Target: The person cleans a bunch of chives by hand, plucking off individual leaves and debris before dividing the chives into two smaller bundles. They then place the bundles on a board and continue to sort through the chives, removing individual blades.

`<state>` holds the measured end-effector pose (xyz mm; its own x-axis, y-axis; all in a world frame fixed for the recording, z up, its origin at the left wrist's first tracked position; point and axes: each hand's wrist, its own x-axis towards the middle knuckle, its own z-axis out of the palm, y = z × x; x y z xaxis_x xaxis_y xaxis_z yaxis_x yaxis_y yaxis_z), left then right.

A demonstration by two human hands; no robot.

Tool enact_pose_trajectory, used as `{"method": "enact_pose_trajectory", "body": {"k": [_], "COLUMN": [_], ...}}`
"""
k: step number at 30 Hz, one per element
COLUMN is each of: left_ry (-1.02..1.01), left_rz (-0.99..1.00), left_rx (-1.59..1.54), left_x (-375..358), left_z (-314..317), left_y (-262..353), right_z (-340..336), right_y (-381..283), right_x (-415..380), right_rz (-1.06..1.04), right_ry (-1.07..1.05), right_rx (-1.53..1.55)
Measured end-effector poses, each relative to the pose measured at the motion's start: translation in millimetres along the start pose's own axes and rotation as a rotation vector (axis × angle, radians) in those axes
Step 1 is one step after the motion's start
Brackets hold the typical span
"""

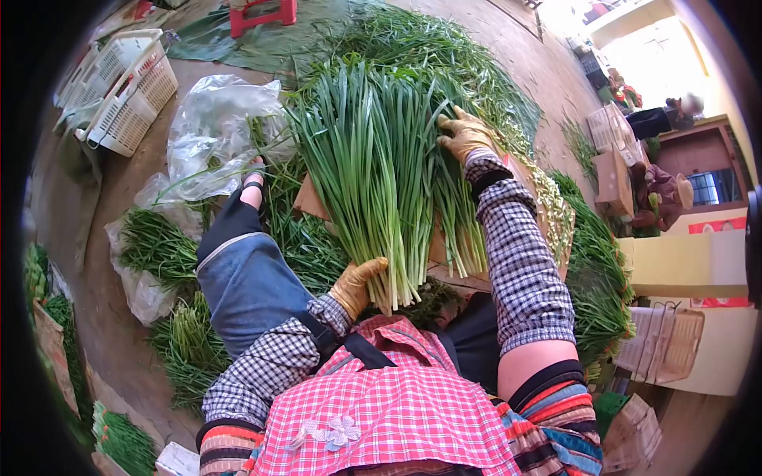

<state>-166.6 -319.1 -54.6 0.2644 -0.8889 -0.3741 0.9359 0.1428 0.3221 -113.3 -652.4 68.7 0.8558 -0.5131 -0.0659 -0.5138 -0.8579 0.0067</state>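
A wide sheaf of garlic chives (361, 159) lies spread in front of me, dark leaves pointing away and pale stem ends toward my apron. My left hand (353, 289), in a tan glove, is closed at the left side of the pale ends; its thumb rests over the stems and its fingers are partly hidden. Farther up, my right hand (467, 136), gloved the same way, rests with fingers apart against the leaf tips on the sheaf's right. Beneath it, a smaller group of chives (459, 226) lies on a brown board (315, 198).
Loose greens (444, 55) are heaped beyond the sheaf. Clear plastic (214, 127) and white crates (131, 95) lie to the left, with a red stool (262, 16) at the back. Bundled chives (591, 278) line the right side. Another person (663, 117) is at far right.
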Motion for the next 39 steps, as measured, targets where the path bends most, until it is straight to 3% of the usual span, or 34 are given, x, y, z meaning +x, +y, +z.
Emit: {"method": "enact_pose_trajectory", "body": {"k": [3, 9, 10, 11, 13, 15, 16, 22, 27, 31, 32, 37, 39], "left_ry": [0.013, 0.009, 0.006, 0.004, 0.009, 0.022, 0.020, 0.020, -0.002, 0.012, 0.015, 0.009, -0.001], "left_rz": [0.024, 0.037, 0.035, 0.033, 0.022, 0.006, 0.006, 0.000, 0.001, 0.015, 0.022, 0.004, 0.021], "left_rx": [0.032, 0.047, 0.045, 0.043, 0.042, 0.042, 0.039, 0.030, 0.017, 0.029, 0.033, 0.043, 0.043], "left_x": [-2, -5, -4, -4, -3, -4, -5, -6, -6, -6, -6, -7, -4], "left_z": [5, 7, 7, 6, 5, 4, 6, 9, 11, 11, 11, 14, 13], "left_y": [2, 2, 1, 1, 1, 1, 1, 3, 5, 5, 5, 7, 7], "right_z": [7, 4, 0, -22, -30, -34, -51, -89, -122, -171, -190, -176, -134], "right_y": [-2, 14, 20, 21, 28, 51, 46, 53, 59, 101, 106, 45, 52], "right_x": [12, 33, 39, 43, 43, 64, 56, 44, 50, 84, 87, 31, 19], "right_rz": [0.051, 0.186, 0.236, 0.385, 0.235, 0.113, 0.012, 0.113, 0.122, -0.236, -0.354, 0.313, 0.304], "right_ry": [-0.096, -0.010, 0.040, -0.111, 0.302, 0.312, 0.366, 0.445, 0.600, 0.785, 0.886, 0.120, 0.237], "right_rx": [-0.147, 0.101, 0.241, 0.549, 0.786, 1.147, 1.155, 1.459, 1.164, 0.993, 0.756, -0.369, -0.189]}}
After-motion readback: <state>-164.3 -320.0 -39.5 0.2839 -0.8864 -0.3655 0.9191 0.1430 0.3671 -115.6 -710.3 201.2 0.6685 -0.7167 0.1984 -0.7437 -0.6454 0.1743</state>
